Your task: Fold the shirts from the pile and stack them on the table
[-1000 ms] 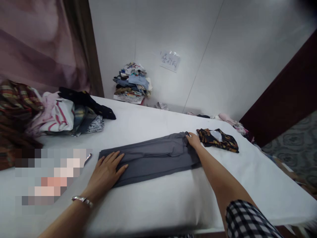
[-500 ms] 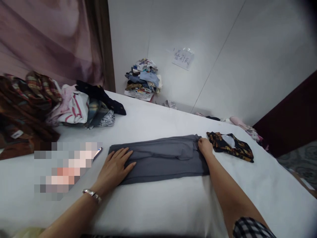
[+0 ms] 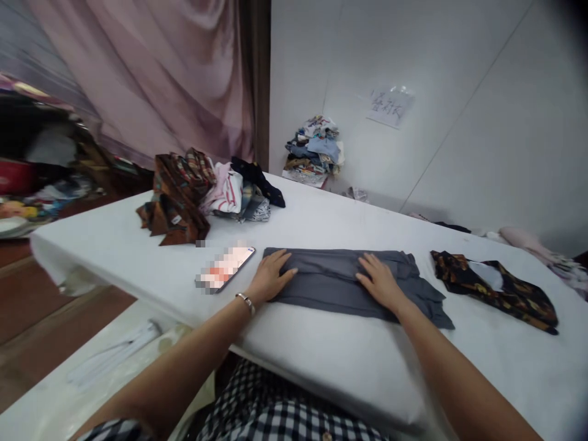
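Lying on table (image 3: 331,226): grey garment (image 3: 326,285), hands (image 3: 270,278) (image 3: 380,283) atop.

Head cam, 1st-person POV, fwd & down.
Looks across white-covered table (image 3: 316,223) twd pale wall (image 3: 441,79); forearms (image 3: 459,367) & checked shirt (image 3: 294,422) nr lens, btm.

The bare right hand (image 3: 380,283) is off the right end of the folded, dark-grey cloth garment (image 3: 328,285) and lies spread nearer its middle; that end now splays unevenly.
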Tool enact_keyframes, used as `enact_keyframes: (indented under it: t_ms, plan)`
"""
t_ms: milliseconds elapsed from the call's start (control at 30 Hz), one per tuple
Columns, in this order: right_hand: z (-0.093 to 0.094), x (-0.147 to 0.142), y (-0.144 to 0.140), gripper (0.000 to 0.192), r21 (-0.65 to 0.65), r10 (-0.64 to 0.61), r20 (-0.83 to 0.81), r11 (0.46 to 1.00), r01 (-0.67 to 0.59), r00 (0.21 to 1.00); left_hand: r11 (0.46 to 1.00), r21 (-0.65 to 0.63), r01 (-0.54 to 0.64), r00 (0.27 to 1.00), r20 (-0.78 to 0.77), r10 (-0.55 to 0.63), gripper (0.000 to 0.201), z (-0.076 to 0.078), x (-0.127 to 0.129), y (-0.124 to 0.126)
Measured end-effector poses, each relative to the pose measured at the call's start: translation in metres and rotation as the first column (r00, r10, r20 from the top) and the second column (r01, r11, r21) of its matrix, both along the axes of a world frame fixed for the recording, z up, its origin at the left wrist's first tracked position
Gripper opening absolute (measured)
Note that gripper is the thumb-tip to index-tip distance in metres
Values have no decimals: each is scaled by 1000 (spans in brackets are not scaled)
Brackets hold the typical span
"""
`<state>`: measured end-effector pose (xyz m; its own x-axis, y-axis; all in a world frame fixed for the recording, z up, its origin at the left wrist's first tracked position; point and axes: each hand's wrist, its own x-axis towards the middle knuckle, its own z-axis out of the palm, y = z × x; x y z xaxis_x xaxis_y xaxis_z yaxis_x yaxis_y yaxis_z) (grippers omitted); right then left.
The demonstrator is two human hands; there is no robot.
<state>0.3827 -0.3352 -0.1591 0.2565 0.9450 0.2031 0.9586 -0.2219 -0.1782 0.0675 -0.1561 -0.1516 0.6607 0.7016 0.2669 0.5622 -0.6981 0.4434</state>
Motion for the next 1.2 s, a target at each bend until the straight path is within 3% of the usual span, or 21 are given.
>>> enact_keyframes:
  t_ms: [100, 167, 333, 500, 633, 767, 933, 1067, 1200]
  plan:
    - [-16, -24, -2, 55, -103, 27, -58, 994, -33, 998, 980, -8, -197, 977, 75, 197, 48, 13, -11, 1]
    - [-21, -28, -4, 55, -107, 16, -58, 994, -22, 998, 950, -35, -309, 951, 12, 310, 49, 22, -20, -3]
    - [-19, -25, -5, 55, -80, 24, -45, 996, -27, 999, 900, -43, -433, 866, -297, 402, 56, 32, -25, -16]
    - [-20, -26, -7, 52, -8, 39, -111, 999, -40, 993, 850, -61, -523, 798, -385, 464, 56, 36, -4, -13]
    - [-23, -23, -10, 46, 180, 104, -207, 981, -66, 973, 854, -102, -509, 799, -425, 425, 45, 40, 9, -7]
    - [-20, -17, -11, 39, 472, 206, -290, 881, -48, 935, 863, -133, -488, 815, -425, 395, 39, 49, 13, -4]
    - [-8, -5, -15, 32, 661, 238, -395, 745, 94, 887, 903, -174, -392, 886, -335, 320, 36, 87, 27, 3]
    - [2, 3, -20, 30, 669, 210, -504, 708, 225, 837, 947, -214, -240, 962, -186, 202, 36, 118, 76, -8]
    - [6, 9, -22, 31, 633, 173, -606, 696, 339, 776, 934, -356, -17, 999, -41, 2, 29, 121, 148, -50]
